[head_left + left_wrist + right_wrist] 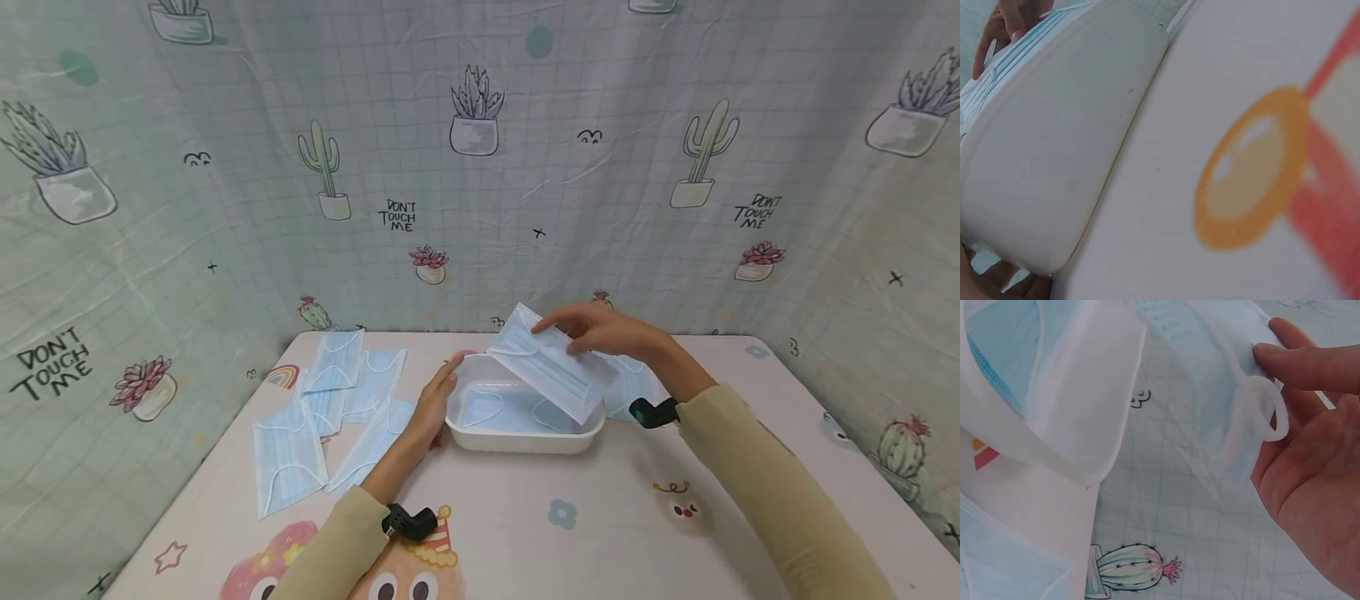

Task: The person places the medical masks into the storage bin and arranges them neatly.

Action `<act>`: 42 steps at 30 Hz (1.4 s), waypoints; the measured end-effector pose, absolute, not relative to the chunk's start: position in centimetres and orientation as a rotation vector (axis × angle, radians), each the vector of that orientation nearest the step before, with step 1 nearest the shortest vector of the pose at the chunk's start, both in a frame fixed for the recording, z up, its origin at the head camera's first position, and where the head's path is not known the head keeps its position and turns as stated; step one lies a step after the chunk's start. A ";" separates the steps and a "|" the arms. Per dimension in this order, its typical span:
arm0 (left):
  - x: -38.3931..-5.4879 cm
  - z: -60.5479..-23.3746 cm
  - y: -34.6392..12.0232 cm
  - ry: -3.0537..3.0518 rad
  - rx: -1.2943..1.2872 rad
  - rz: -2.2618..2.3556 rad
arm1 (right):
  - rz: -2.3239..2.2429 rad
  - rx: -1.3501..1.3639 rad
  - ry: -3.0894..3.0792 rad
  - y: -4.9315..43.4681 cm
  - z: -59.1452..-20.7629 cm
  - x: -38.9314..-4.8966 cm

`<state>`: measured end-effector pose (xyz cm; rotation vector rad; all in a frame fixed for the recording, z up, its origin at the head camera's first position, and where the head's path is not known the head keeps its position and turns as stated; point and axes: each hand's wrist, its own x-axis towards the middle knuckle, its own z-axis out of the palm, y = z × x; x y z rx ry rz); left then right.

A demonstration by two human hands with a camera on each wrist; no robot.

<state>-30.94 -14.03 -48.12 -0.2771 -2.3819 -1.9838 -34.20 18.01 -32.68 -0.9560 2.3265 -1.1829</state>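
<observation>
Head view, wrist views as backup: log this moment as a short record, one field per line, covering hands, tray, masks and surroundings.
left hand: touches the left end of the white tray
right hand: pinches a held mask, tilted over the tray
tray contents: blue mask lying inside; exact count unclear
left of tray: several overlapping loose masks
right of tray: another mask, partly hidden
surface: printed table
background: plant-print curtain

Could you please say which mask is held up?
The tilted face mask in the right hand, over the white container; the other masks lie inside it or on the table.
</observation>
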 end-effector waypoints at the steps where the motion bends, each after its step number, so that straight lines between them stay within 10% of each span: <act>1: -30.9 -48.1 -14.1 -2.382 -0.273 -1.984 | -1.173 -0.950 2.319 17.7 -32.7 -34.4; 42: -31.2 -48.2 -14.0 -2.404 -0.244 -1.982 | -0.703 -0.879 2.146 9.9 -37.6 -37.9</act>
